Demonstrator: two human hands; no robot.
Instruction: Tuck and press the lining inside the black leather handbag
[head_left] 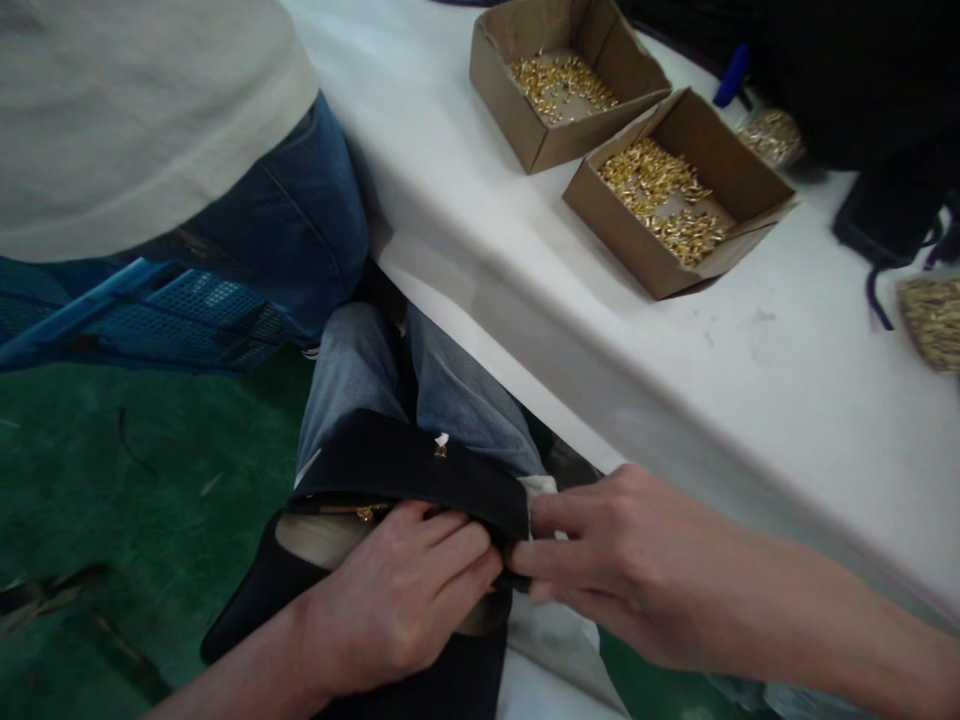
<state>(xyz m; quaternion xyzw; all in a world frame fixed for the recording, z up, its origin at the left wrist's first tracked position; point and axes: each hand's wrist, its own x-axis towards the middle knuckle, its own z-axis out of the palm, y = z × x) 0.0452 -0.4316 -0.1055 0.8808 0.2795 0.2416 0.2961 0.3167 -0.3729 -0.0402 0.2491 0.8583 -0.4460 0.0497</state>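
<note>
A: What's nearest?

B: The left hand [412, 600], its fingers curled in under the flap of a black bag [401, 455]. The fingertips are hidden, so I can't tell whether that grip is grasping anything.

A: And the right hand [607, 560]?

B: At the bag's right end, its grip pinching the edge there.

A: Where does the bag sit?

B: Over the person's lap, below the knees of the blue jeans [472, 400] as you look at it. Pale lining shows in the opening, a gold zipper pull [365, 514] hangs beside the left hand, and a small metal fitting [441, 452] with a white scrap sits on the flap.

A: Beyond that?

B: To the left, a blue mesh crate [202, 310] over a green floor [225, 470], and a co-worker in a light top [150, 120]. To the right, the white surface [480, 260].

A: What's on it?

B: Two open cardboard boxes [615, 225], just beside each other, both holding gold-coloured pieces [649, 180]. A bag of similar bits [930, 320] lies at the right edge.
</note>
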